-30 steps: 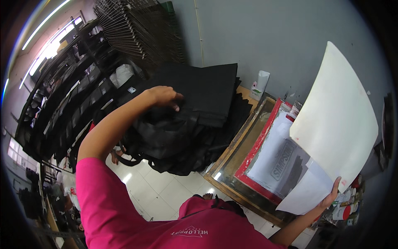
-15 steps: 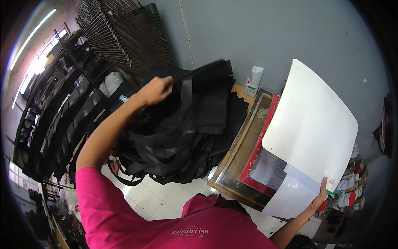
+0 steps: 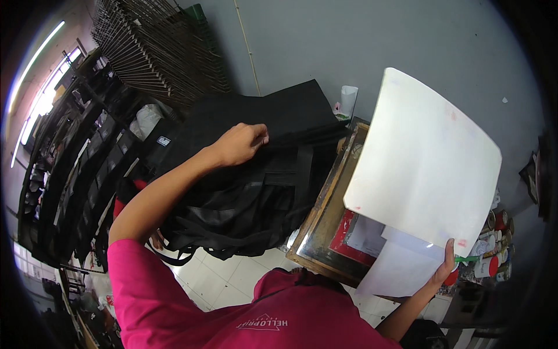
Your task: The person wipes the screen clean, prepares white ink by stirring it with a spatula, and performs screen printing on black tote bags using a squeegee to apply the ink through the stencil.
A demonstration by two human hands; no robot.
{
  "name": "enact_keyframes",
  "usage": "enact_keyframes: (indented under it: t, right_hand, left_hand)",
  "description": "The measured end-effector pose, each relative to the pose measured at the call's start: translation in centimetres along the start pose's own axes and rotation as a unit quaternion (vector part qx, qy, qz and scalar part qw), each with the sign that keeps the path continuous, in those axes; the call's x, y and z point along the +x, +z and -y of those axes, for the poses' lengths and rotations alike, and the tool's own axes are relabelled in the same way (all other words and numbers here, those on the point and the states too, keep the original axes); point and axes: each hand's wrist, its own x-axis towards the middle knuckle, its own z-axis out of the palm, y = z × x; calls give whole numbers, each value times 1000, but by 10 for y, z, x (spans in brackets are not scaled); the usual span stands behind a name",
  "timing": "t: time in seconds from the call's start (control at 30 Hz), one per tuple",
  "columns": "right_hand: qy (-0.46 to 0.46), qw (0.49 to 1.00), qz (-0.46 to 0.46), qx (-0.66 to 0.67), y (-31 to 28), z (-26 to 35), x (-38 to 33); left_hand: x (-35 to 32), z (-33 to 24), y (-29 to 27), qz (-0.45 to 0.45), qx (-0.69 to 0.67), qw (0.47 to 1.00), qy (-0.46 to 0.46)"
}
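My left hand (image 3: 239, 143) pinches the edge of a black fabric bag (image 3: 273, 119) on top of a big heap of black bags with straps (image 3: 244, 209). My right hand (image 3: 443, 269) grips the lower corner of a large white sheet (image 3: 424, 168), raised and curved over a printing frame (image 3: 325, 232) with a red border inside it. A second white sheet (image 3: 395, 264) hangs just under the large one. Pink sleeves cover my upper arms.
Stacked wire drying racks (image 3: 157, 52) stand at the back left against a grey wall. Dark shelving (image 3: 64, 168) runs down the left. A white paper cup (image 3: 347, 100) sits behind the frame. Several small jars and cans (image 3: 494, 238) crowd the right edge. White floor tiles (image 3: 226, 279) show below.
My left hand has pulled a black bag up off the heap and now lays it flatter on top. The white sheet in my right hand has swung higher and further over the frame.
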Motion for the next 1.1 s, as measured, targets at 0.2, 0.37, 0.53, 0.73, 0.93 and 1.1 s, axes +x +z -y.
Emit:
enact_keyframes:
  t: [0.2,0.37,0.53,0.73,0.93,1.1]
  right_hand:
    - [-66,983,120,-123,6,-18,42]
    - [125,902,339,-237,184,-52,26]
    - [138,839,474,-231,273,-112,23]
    - [-157,821,491,-247,289,-133,0]
    - [-173,811,472,-299,288,-142,8]
    - [-146,866,406,-253,219,-173,-16]
  left_hand:
    - [-8,-35,-25,89,0,990,-110]
    - [-15,-44,-20,92,11,991,-96]
    - [-31,-47,-12,60,-6,995,-78]
    - [-33,-50,-14,-43,-62,994,-74]
    - [4,-21,-39,-243,-122,956,-113]
    - [9,27,-80,-328,-64,926,-176]
